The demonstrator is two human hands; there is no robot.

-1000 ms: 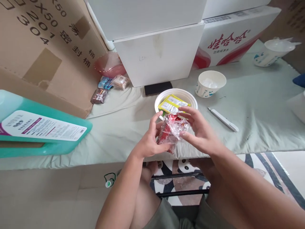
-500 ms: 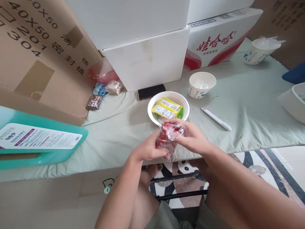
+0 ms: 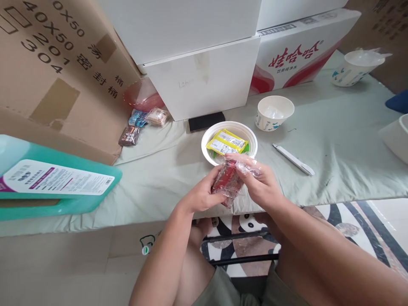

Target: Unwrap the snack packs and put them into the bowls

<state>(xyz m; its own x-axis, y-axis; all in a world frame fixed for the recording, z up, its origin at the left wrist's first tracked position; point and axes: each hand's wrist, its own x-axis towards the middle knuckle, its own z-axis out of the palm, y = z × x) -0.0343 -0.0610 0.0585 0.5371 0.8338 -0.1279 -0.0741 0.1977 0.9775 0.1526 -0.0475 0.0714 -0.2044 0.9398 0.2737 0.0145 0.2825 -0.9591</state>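
Note:
A red pack in crinkled clear plastic film (image 3: 227, 183) is held above the front of the table, close to the bowl's near rim. My left hand (image 3: 204, 192) is closed round its left side, thumb across the lower part. With fingers bent over the top right, my right hand (image 3: 264, 183) grips the loose film. Just beyond my hands stands a white bowl (image 3: 253, 148). In it lies a yellow packet (image 3: 227, 141) with white printed labels, over something green. What exactly the red pack is, I cannot make out.
A white utility knife (image 3: 293, 160) and a paper cup (image 3: 274, 114) lie to the right. Behind the bowl is a black phone (image 3: 206, 122). Small snack packets (image 3: 130, 136) and a green jug (image 3: 105, 170) are at left. Cartons (image 3: 204, 80) line the back.
The red pack has tilted, its top leaning right. My right hand has moved slightly right, bunching the film at the top. The whole view has shifted a little.

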